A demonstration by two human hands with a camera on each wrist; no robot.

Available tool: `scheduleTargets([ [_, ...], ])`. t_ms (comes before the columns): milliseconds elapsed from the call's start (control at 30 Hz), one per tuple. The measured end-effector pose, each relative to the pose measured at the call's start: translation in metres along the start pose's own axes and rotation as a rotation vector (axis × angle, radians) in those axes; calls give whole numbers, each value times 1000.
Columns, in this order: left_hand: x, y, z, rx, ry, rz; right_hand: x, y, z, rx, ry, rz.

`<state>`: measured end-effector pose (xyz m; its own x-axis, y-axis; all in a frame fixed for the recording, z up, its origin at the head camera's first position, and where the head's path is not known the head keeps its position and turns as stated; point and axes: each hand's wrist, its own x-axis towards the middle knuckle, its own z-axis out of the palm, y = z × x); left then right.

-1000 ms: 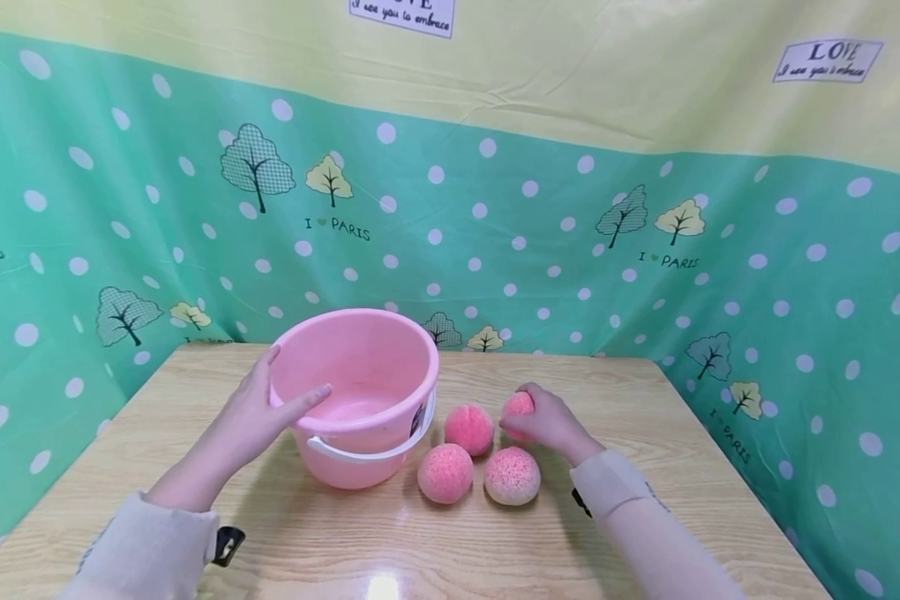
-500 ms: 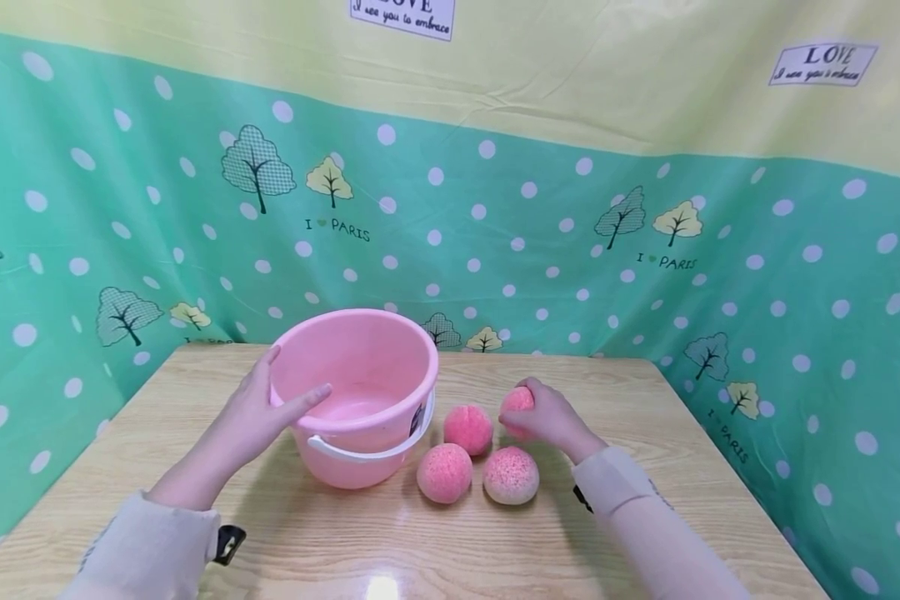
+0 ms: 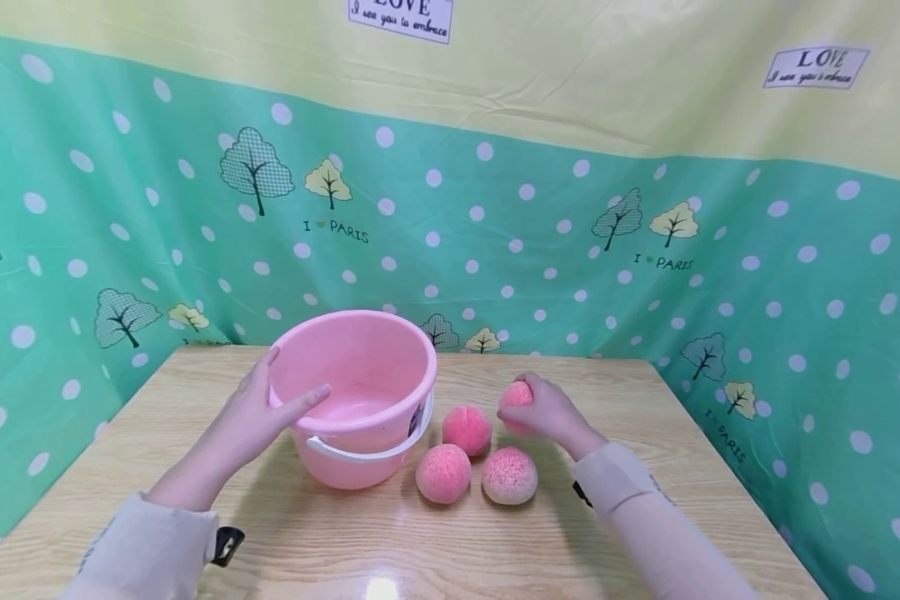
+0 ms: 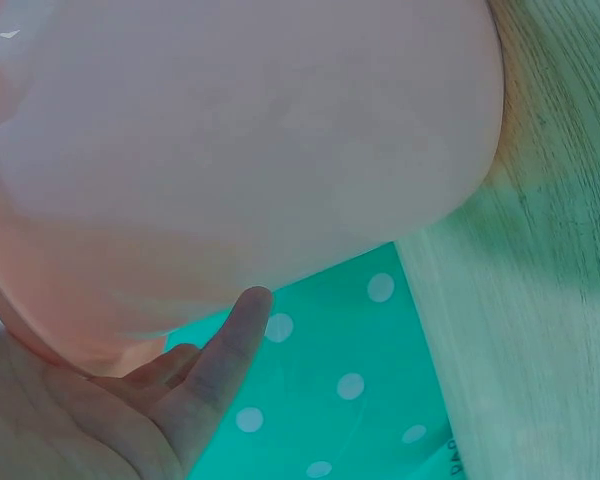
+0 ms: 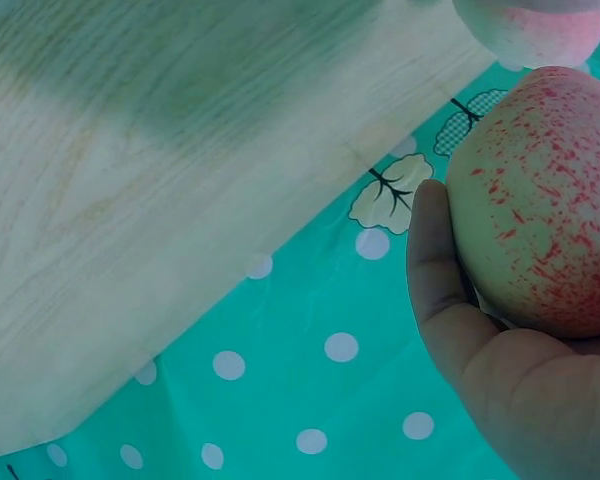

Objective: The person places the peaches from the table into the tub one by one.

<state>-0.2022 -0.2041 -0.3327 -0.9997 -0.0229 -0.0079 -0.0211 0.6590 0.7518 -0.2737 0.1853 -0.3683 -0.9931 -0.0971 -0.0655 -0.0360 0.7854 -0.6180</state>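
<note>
A pink bucket (image 3: 345,468) with a white handle (image 3: 367,455) stands at the left-middle of the table. My left hand (image 3: 258,414) grips its rim, thumb over the inside and fingers against the outer wall; the left wrist view shows fingers (image 4: 242,320) along that wall. To the right, my right hand (image 3: 555,417) holds a pink peach (image 3: 515,395). Up close in the right wrist view, this speckled peach (image 5: 540,210) has a pale side, with a curled finger beside it. Three more peaches sit between bucket and hand: a deep pink one (image 3: 467,431), a front-left one (image 3: 443,473), a paler speckled one (image 3: 509,477).
The wooden table (image 3: 330,550) ends at a green polka-dot curtain (image 3: 495,217) with a yellow top, which hangs behind and along both sides. Inside the bucket, the visible part of the floor is bare. The bucket's handle hangs down on its front side.
My right hand has risen slightly with the peach in its grip. The left hand, the bucket and the three other peaches stay in place; the head view shifts slightly.
</note>
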Motion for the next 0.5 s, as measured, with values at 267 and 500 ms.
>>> scheduleTargets([
  [267,-1,0,0,5,0,3,-1,-2,-4,9,2,-17],
  [500,-1,1,0,8,5,5,-2,-6,-8,12,0,-34],
])
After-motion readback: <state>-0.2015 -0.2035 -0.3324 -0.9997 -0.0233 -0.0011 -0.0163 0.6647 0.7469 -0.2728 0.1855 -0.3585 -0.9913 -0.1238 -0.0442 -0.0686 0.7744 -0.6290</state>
